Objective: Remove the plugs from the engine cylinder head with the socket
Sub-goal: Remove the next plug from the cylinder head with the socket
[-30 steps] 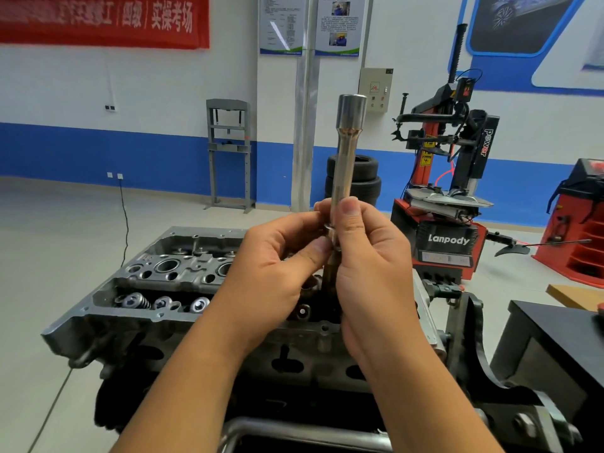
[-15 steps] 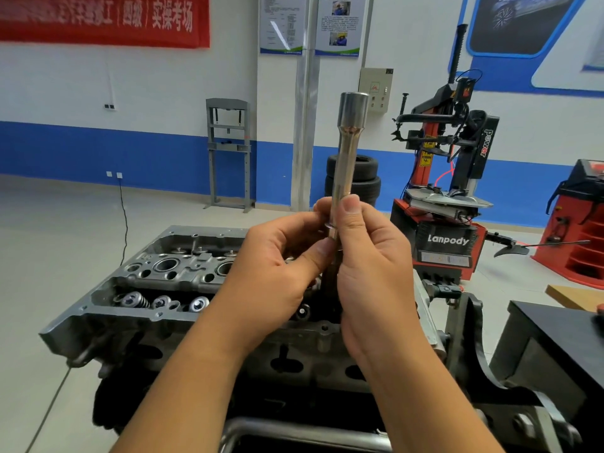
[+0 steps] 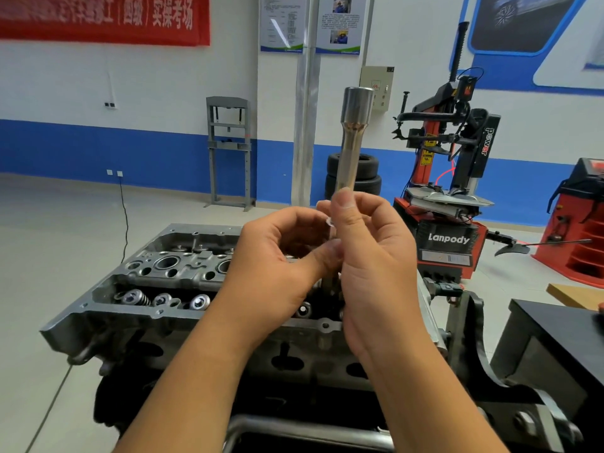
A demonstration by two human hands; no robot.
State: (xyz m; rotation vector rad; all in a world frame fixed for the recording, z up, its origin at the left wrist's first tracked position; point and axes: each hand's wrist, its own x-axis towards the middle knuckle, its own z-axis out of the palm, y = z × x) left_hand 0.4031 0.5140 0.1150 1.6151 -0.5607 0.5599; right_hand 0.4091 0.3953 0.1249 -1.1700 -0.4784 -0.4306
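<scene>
- Both hands much as half a second before: left hand (image 3: 281, 266) and right hand (image 3: 376, 266) still pinching long socket (image 3: 349, 152), held upright above cylinder head (image 3: 170, 273).
- Little shifted; thumb of right hand slightly higher on shaft.
- Lower end of socket hidden behind fingers; any plug inside impossible to make out.
- Nearby: tyre changer (image 3: 447, 178) behind right hand, stacked tyres (image 3: 366, 174), grey press frame (image 3: 228, 148), black bench (image 3: 562, 338) at right edge.
</scene>
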